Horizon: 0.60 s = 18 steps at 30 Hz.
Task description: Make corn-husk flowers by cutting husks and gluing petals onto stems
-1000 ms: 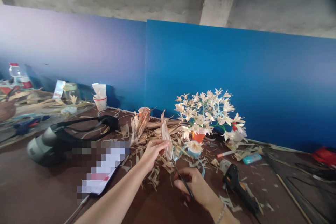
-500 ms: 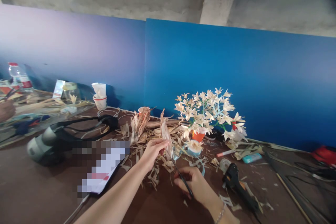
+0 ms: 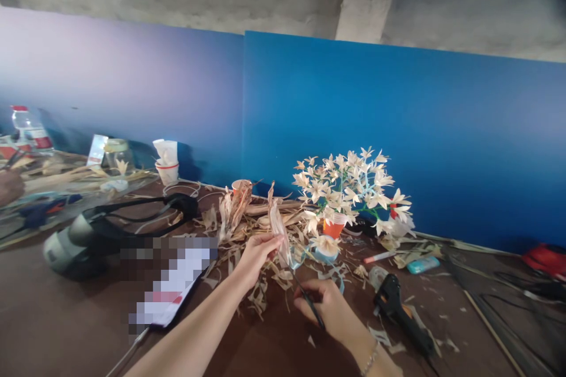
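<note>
Between its thumb and fingers, my left hand (image 3: 260,254) pinches a pale dried husk (image 3: 277,221) that stands up over the table. My right hand (image 3: 321,300) is closed around a slim dark tool (image 3: 312,304), which looks like scissors. The tool's tip reaches the lower end of the husk. Under and behind the hands lies a heap of dried husk scraps (image 3: 256,294). Just behind to the right, a bunch of cream husk flowers (image 3: 349,185) stands in an orange paper cup (image 3: 335,227).
A black glue gun (image 3: 402,315) lies to the right, near a turquoise packet (image 3: 423,265). On the left are a headset (image 3: 82,244), a phone (image 3: 177,288) with a cable and stacked paper cups (image 3: 167,172). Part of another person's hand (image 3: 10,187) shows at the left edge.
The view has shifted very slightly. Both of my hands keep nearly the same pose on the husk and the tool. The other person's hand at the left edge has moved a little.
</note>
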Tool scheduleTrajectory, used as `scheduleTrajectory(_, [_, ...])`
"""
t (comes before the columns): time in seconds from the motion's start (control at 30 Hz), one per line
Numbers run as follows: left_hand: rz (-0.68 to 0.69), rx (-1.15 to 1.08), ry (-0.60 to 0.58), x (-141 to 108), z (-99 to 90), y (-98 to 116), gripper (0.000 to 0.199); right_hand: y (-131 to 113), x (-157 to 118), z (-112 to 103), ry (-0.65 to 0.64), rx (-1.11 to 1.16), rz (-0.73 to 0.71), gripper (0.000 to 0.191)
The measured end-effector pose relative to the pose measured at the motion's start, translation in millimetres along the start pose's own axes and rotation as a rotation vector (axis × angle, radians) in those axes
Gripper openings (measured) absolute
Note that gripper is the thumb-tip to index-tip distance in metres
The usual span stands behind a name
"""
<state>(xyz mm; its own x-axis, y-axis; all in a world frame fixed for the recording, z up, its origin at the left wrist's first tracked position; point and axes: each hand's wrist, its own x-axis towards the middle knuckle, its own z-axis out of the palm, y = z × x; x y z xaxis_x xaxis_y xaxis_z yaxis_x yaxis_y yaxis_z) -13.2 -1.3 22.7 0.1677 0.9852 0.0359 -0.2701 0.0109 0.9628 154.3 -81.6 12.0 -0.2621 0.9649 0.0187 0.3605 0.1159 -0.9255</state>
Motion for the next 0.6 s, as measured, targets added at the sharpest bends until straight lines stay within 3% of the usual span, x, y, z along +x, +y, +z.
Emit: scheduleTrajectory(0.6, [0.038, 0.033, 0.010, -1.8, 1.4, 1.2, 0.029, 0.6, -0.7, 0.7, 0.035, -0.042, -0.030, 0.013])
